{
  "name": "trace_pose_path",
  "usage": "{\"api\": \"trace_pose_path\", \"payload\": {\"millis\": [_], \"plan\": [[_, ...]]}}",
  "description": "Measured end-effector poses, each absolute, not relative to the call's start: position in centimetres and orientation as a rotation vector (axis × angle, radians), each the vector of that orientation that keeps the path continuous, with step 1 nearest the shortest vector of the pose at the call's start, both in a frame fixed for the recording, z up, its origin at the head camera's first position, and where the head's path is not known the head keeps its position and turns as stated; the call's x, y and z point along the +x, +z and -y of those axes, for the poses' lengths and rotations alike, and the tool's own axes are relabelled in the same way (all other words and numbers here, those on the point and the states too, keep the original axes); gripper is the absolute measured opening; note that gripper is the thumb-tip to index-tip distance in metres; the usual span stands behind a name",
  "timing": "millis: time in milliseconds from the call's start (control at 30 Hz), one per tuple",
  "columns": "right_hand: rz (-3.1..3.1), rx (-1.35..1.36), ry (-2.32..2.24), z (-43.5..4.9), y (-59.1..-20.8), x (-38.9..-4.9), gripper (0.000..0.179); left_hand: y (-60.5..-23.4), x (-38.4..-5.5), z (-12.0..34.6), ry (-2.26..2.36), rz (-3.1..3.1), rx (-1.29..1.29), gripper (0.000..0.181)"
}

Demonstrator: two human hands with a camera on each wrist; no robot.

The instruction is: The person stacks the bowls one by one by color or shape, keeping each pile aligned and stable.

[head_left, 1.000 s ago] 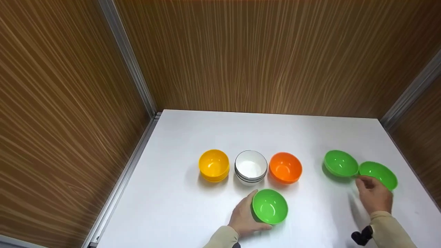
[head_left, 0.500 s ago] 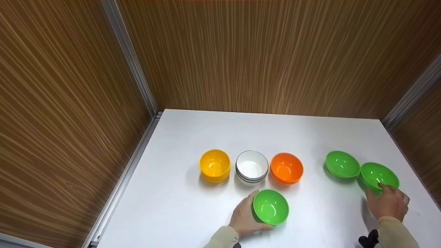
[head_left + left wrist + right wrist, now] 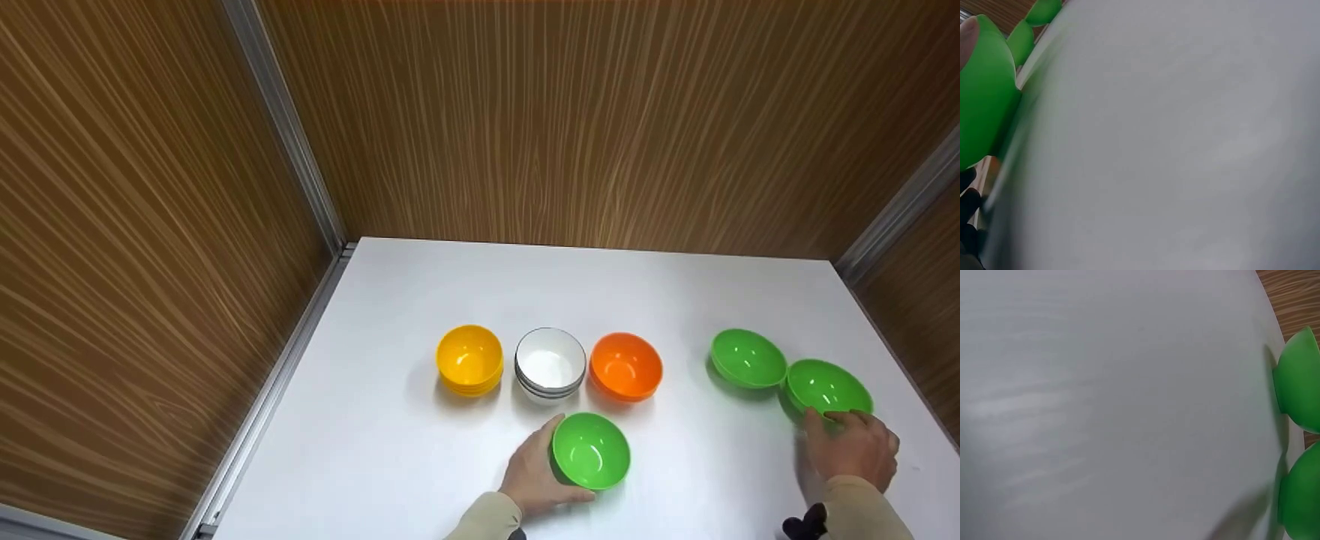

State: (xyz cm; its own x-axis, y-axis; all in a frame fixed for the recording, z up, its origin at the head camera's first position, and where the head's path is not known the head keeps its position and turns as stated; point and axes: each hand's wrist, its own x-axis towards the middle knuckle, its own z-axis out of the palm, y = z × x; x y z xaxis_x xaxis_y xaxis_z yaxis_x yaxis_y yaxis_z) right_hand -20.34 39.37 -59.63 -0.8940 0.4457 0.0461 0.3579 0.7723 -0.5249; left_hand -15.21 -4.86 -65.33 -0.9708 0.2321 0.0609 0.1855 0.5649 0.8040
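Observation:
My left hand (image 3: 536, 472) holds a green bowl (image 3: 591, 450) from its left side, thumb low at the front and fingers round the back. In the left wrist view the green bowl (image 3: 985, 95) fills the left edge, with a fingertip (image 3: 967, 39) on it. At the right, my right hand (image 3: 855, 450) grips the near rim of another green bowl (image 3: 829, 384), fingers bent over the edge. A further green bowl (image 3: 748, 358) sits just left of that one, their rims meeting. The right wrist view catches two green bowls (image 3: 1303, 388) at its right edge, the hand itself out of sight.
Behind the left hand stand a stack of yellow bowls (image 3: 470, 360), a stack of white bowls (image 3: 550, 361) with dark rims, and an orange bowl (image 3: 626, 366), in a row. Wood-grain panels (image 3: 562, 120) enclose the white table (image 3: 420, 277) at the back and sides.
My right hand has moved right and onto the near rim of the rightmost green bowl, which has shifted slightly toward me. My left hand has kept its hold on its bowl.

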Motion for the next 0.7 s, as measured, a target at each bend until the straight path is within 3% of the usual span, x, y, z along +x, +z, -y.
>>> {"api": "trace_pose_path", "payload": {"millis": [700], "plan": [[2.702, -0.741, 0.865, -38.69, -60.41, -19.92, 0.072, -65.54, -15.3, 4.89, 1.391, -2.745, 0.37, 0.123]]}}
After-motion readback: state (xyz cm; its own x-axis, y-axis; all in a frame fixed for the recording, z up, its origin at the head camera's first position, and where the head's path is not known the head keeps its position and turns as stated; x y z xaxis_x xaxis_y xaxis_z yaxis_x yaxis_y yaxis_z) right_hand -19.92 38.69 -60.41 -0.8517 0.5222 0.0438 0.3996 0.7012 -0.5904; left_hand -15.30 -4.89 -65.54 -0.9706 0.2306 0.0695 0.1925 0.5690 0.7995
